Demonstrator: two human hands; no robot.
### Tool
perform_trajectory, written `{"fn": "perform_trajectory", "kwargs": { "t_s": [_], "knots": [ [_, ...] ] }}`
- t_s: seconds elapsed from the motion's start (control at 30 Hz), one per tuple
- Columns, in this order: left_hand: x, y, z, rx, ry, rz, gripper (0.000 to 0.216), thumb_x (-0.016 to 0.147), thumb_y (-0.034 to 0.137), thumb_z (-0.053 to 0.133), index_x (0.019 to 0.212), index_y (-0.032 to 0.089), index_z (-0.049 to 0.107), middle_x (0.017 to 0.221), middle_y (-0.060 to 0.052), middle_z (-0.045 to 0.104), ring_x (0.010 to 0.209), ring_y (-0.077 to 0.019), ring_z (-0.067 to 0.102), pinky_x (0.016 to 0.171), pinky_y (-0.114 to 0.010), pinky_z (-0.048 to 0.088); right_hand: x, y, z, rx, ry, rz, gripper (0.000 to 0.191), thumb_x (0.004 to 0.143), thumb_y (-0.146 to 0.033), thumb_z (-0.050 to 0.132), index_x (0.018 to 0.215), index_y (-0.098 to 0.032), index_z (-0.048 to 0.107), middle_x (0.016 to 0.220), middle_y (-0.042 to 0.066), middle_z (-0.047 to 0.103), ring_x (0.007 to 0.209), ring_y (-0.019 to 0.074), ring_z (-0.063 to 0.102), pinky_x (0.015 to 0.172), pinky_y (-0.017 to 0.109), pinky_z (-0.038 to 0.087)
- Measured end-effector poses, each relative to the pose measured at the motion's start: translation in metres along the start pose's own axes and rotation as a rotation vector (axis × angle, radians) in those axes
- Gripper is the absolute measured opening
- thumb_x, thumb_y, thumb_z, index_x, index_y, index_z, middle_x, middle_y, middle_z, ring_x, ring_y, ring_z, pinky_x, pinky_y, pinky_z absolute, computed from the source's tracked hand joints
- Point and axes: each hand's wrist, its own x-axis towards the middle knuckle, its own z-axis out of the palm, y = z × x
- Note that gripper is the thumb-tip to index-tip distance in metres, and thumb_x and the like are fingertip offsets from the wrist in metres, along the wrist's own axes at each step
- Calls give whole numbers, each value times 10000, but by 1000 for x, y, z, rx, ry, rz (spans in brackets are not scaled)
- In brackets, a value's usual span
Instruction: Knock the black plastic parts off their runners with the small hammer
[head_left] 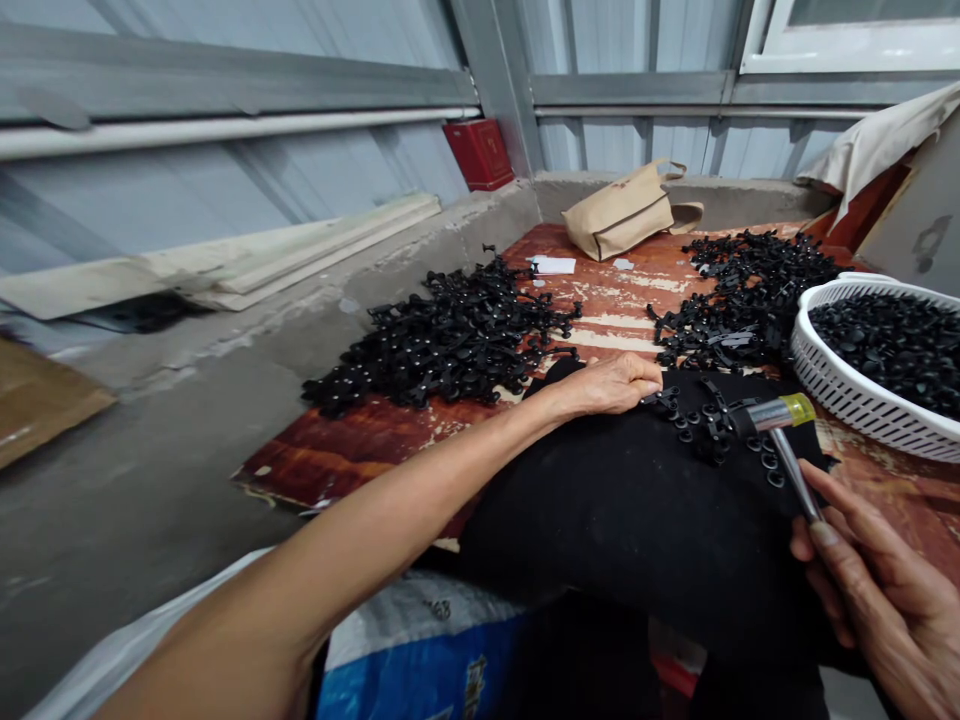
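Note:
My right hand (pixel 862 575) grips the metal handle of a mallet (pixel 780 412), whose head has a yellow face on one end and a dark one on the other. The mallet head is over a small cluster of black plastic parts (pixel 709 425) on a black cloth (pixel 637 520). Just left of that cluster, my left hand (pixel 611 382) is closed, its fingers pinched at a small black part (pixel 661 400). Several black rings (pixel 771 462) lie on the cloth below the mallet head.
Left on the worn red board (pixel 300 455) is a heap of black parts (pixel 450 335); another pile (pixel 750 290) lies right. A white basket (pixel 862 390) full of black pieces stands at the right edge. Behind are a beige bag (pixel 626 212) and a red box (pixel 478 155).

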Motion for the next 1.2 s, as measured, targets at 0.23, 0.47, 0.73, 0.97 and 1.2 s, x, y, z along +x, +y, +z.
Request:
{"fn": "perform_trajectory", "kwargs": {
  "t_s": [0.23, 0.47, 0.73, 0.97, 1.2],
  "knots": [
    [0, -4, -1, -19, -9, 2, 203, 805, 231, 406, 615, 164, 435, 601, 45, 354, 577, -87, 325, 571, -225, 241, 3, 5, -2, 11, 2, -58, 516, 862, -491, 568, 1331, -279, 538, 736, 10, 599, 482, 117, 424, 386, 223, 343],
    [-2, -6, 1, -21, -1, -31, 222, 834, 281, 404, 662, 160, 473, 610, 47, 363, 566, -86, 325, 571, -230, 254, 1, 6, -2, -9, 4, 1, 522, 857, -541, 548, 1337, -338, 514, 756, -16, 599, 491, 94, 407, 412, 199, 325],
    [-2, -8, 2, 28, 11, -42, 229, 836, 305, 409, 695, 160, 517, 637, 35, 418, 606, -98, 386, 599, -228, 284, 0, 7, -2, 9, -9, 27, 484, 864, -547, 537, 1319, -383, 525, 779, -21, 617, 520, 91, 419, 409, 162, 325],
    [-3, -4, 2, 32, 9, -59, 224, 828, 295, 402, 692, 159, 516, 623, 36, 405, 600, -99, 380, 601, -234, 286, 1, 7, -2, -1, 3, 42, 521, 865, -548, 534, 1342, -340, 511, 760, -9, 612, 507, 93, 432, 404, 170, 337],
    [-3, -6, 3, 57, 15, -70, 225, 827, 297, 405, 696, 162, 528, 609, 37, 409, 588, -100, 384, 587, -232, 279, 2, 8, -3, 0, -9, 11, 497, 879, -517, 532, 1348, -353, 509, 768, -10, 616, 528, 99, 440, 399, 152, 344]
  ]
}}
